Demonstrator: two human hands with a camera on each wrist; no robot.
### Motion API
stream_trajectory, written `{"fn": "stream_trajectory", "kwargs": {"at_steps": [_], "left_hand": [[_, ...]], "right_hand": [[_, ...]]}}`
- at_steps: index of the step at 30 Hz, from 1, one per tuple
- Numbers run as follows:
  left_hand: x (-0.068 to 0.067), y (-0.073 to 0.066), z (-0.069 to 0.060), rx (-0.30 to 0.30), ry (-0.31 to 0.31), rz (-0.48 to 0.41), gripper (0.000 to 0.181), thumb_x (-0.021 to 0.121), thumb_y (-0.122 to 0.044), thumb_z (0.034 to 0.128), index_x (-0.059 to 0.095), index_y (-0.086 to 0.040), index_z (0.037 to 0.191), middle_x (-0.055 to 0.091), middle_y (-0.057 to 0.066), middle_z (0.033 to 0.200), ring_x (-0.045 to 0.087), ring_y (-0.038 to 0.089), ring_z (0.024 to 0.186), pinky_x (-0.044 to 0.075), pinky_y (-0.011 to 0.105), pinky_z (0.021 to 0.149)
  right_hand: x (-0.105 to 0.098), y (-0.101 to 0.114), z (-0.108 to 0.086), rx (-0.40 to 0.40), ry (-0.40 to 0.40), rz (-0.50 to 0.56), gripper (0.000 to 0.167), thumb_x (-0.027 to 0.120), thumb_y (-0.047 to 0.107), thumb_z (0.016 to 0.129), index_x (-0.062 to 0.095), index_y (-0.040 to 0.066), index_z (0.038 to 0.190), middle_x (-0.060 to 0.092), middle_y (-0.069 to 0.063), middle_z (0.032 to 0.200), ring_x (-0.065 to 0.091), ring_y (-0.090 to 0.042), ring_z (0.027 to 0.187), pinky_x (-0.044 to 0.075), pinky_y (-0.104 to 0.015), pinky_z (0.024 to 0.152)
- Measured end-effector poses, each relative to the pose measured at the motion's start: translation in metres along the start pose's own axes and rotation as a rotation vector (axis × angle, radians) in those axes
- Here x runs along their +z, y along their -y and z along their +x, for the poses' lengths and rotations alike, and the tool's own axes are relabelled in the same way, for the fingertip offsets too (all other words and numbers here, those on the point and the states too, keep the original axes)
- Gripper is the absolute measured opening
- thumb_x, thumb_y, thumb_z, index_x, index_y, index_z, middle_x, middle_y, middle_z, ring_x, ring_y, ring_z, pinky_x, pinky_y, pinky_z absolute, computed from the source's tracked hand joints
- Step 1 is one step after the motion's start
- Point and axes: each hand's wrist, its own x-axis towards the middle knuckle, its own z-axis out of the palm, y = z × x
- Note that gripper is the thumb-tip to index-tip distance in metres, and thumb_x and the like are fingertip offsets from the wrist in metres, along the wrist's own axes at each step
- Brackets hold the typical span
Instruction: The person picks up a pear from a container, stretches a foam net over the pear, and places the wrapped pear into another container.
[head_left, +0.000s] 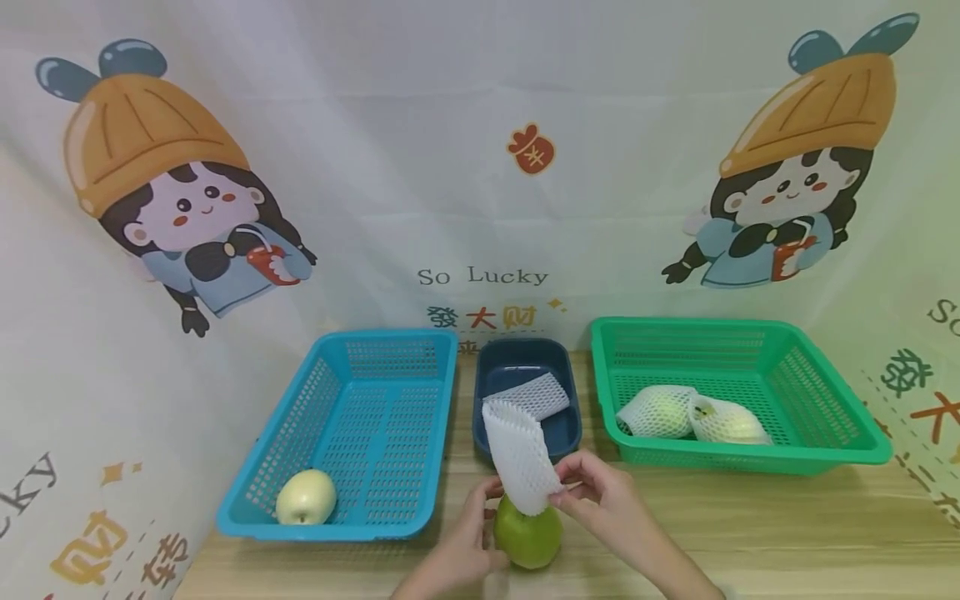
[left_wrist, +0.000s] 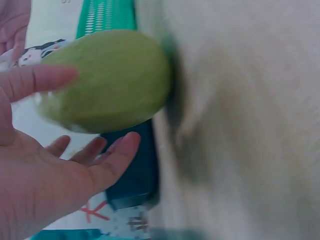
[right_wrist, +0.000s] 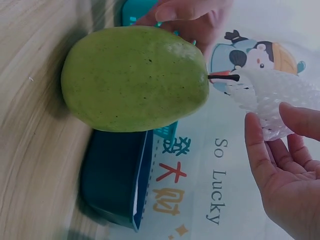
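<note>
A green pear [head_left: 528, 543] stands on the wooden table, its dark stem upward in the right wrist view. Thumb and fingertips of my right hand [head_left: 609, 498] pinch the lower edge of a white foam net sleeve [head_left: 519, 457]. The sleeve is tilted just above the pear; in the right wrist view its mouth is close to the stem. My left hand [head_left: 471, 533] is at the pear's left side, thumb and fingers spread around the fruit [left_wrist: 115, 82] without a visible grip. Whether those fingers touch the skin I cannot tell.
Behind the hands stands a navy tub [head_left: 483, 367] with a flat foam net [head_left: 536, 397] in it. At left is a blue basket [head_left: 330, 531] holding one pale yellow fruit [head_left: 306, 497]. A green basket [head_left: 750, 455] at right holds two net-wrapped fruits [head_left: 663, 412].
</note>
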Motion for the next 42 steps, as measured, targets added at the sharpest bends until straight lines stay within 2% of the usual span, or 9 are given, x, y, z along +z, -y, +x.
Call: {"fn": "stream_trajectory", "kwargs": {"at_steps": [4,9,17,26,30,33,35,39,42], "left_hand": [[0.008,0.009,0.001,-0.039,0.011,-0.125,0.091,0.075,-0.009,0.0725,0.017,-0.004,0.143,0.028,0.02,0.141,0.045,0.026,0.111,0.045,0.029,0.084],[0.014,0.018,0.003,-0.051,-0.017,-0.169,0.092,0.077,-0.021,0.0745,0.018,-0.005,0.143,0.031,0.019,0.139,0.049,0.021,0.107,0.045,0.028,0.084],[0.019,0.022,0.007,-0.031,-0.062,-0.12,0.084,0.077,-0.025,0.0746,0.026,-0.01,0.139,0.034,0.016,0.134,0.048,0.02,0.11,0.044,0.025,0.085],[0.017,0.018,0.008,-0.016,-0.058,-0.067,0.079,0.078,-0.026,0.0738,0.031,-0.011,0.135,0.036,0.014,0.13,0.047,0.02,0.111,0.043,0.024,0.087],[0.017,0.016,0.008,-0.013,-0.059,-0.042,0.078,0.078,-0.028,0.0735,0.032,-0.011,0.134,0.037,0.014,0.129,0.047,0.02,0.11,0.043,0.023,0.086],[0.016,0.015,0.007,-0.033,-0.053,-0.059,0.079,0.078,-0.029,0.0732,0.031,-0.013,0.135,0.037,0.012,0.13,0.047,0.02,0.111,0.043,0.024,0.087],[0.016,0.015,0.007,-0.04,-0.048,-0.067,0.08,0.079,-0.029,0.0732,0.03,-0.013,0.135,0.037,0.012,0.13,0.047,0.02,0.111,0.043,0.024,0.086],[0.015,0.015,0.007,-0.025,-0.047,-0.057,0.08,0.078,-0.027,0.0735,0.03,-0.011,0.135,0.036,0.013,0.131,0.047,0.02,0.11,0.043,0.023,0.086],[0.015,0.014,0.007,-0.015,-0.046,-0.043,0.079,0.078,-0.026,0.0733,0.031,-0.011,0.135,0.037,0.013,0.13,0.047,0.02,0.11,0.043,0.023,0.087]], "right_hand": [[0.001,-0.003,0.0,-0.008,0.023,-0.005,0.019,0.067,0.008,0.082,0.057,0.002,0.097,0.064,-0.012,0.097,0.06,-0.006,0.085,0.053,-0.021,0.073],[0.002,-0.006,0.0,-0.047,0.039,-0.016,0.018,0.067,0.009,0.082,0.057,0.002,0.096,0.063,-0.012,0.097,0.059,-0.006,0.088,0.053,-0.023,0.073],[0.003,-0.012,0.0,-0.078,0.067,-0.116,0.019,0.068,0.007,0.082,0.056,0.002,0.096,0.062,-0.01,0.097,0.06,-0.014,0.09,0.053,-0.025,0.074],[0.002,-0.02,-0.004,-0.109,0.105,-0.257,0.033,0.071,0.007,0.078,0.058,0.001,0.108,0.064,-0.011,0.099,0.058,-0.007,0.08,0.051,-0.022,0.067],[0.0,-0.017,-0.002,-0.103,0.165,-0.269,0.051,0.075,0.011,0.074,0.052,0.003,0.12,0.06,-0.012,0.114,0.059,-0.017,0.096,0.052,-0.03,0.075],[-0.003,-0.013,0.0,-0.082,0.242,-0.252,0.072,0.078,0.023,0.071,0.043,0.004,0.131,0.051,-0.015,0.129,0.052,-0.03,0.115,0.048,-0.045,0.09],[-0.006,-0.01,0.002,-0.11,0.286,-0.212,0.08,0.08,0.027,0.07,0.038,0.004,0.135,0.047,-0.015,0.134,0.048,-0.028,0.121,0.042,-0.045,0.098],[-0.011,-0.008,0.011,-0.255,0.374,-0.053,0.085,0.078,0.014,0.073,0.028,0.004,0.141,0.038,-0.019,0.141,0.042,-0.009,0.124,0.035,-0.025,0.102],[-0.013,-0.007,0.018,-0.315,0.435,0.01,0.087,0.074,0.003,0.072,0.025,0.002,0.143,0.032,-0.023,0.145,0.038,-0.002,0.125,0.031,-0.02,0.102]]}}
